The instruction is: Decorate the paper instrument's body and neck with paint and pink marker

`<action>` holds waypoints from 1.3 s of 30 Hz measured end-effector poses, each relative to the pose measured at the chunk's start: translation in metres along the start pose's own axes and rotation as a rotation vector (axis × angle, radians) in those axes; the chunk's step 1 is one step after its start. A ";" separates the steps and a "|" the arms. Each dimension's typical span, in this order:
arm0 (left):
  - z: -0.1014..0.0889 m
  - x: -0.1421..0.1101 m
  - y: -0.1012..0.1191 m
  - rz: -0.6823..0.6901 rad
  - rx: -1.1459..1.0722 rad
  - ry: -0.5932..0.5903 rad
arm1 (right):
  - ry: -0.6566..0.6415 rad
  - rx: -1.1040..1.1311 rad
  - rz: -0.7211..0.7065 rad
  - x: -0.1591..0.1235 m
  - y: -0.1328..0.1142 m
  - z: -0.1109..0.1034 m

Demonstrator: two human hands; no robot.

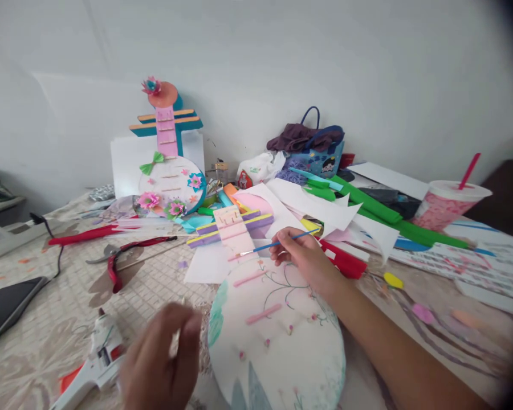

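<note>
My right hand (305, 259) pinches a thin blue-handled paintbrush (273, 245); its tip rests near the neck of a white craft guitar (277, 336) with pink strips and painted flowers. The guitar's pink neck with purple and yellow bars (233, 226) points away from me. My left hand (162, 359), blurred at the lower left, is closed around a thin pale stick (177, 336), close to the guitar's round body.
A finished craft guitar (169, 165) leans on the wall. A glue gun (96, 359), red-handled pliers (119, 259), a phone (8, 304), green paper rolls (367, 205), white sheets, a blue bag (316, 154) and a pink cup with straw (447, 202) crowd the table.
</note>
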State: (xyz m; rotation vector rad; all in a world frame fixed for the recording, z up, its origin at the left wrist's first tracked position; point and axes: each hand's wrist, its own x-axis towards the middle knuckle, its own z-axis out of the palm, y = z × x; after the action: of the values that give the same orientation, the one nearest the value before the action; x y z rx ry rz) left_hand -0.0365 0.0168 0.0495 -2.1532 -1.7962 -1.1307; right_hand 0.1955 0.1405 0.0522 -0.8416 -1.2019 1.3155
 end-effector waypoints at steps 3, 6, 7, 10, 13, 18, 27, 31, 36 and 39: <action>0.008 0.046 0.008 0.045 -0.114 0.065 | -0.001 -0.018 0.018 -0.004 0.000 -0.001; 0.013 0.066 0.007 0.052 -0.044 -0.102 | -0.025 -0.044 0.052 -0.010 -0.002 -0.001; 0.015 0.067 0.004 0.029 -0.012 -0.138 | -0.040 -0.053 0.061 -0.012 -0.003 -0.002; 0.020 0.057 -0.006 -0.065 0.056 -0.292 | -0.107 -0.091 0.075 -0.019 -0.006 -0.004; 0.024 0.042 -0.013 -0.135 0.081 -0.510 | -0.167 -0.143 0.082 -0.026 -0.008 -0.004; 0.024 0.030 -0.013 -0.124 0.091 -0.669 | -0.219 -0.251 0.075 -0.030 -0.010 0.000; 0.025 0.030 -0.012 -0.129 0.101 -0.675 | -0.151 -0.283 0.127 -0.026 0.001 -0.002; 0.026 0.028 -0.013 -0.116 0.107 -0.670 | -0.123 -0.350 0.121 -0.027 -0.001 -0.002; 0.026 0.028 -0.013 -0.127 0.084 -0.672 | -0.032 -0.449 0.135 -0.027 -0.005 -0.004; 0.026 0.029 -0.013 -0.136 0.072 -0.683 | -0.014 -0.507 0.141 -0.027 -0.008 -0.006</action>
State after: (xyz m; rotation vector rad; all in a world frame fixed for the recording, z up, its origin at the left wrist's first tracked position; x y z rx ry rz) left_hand -0.0353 0.0573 0.0444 -2.6017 -2.2070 -0.3330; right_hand 0.2074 0.1139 0.0543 -1.2986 -1.5401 1.1390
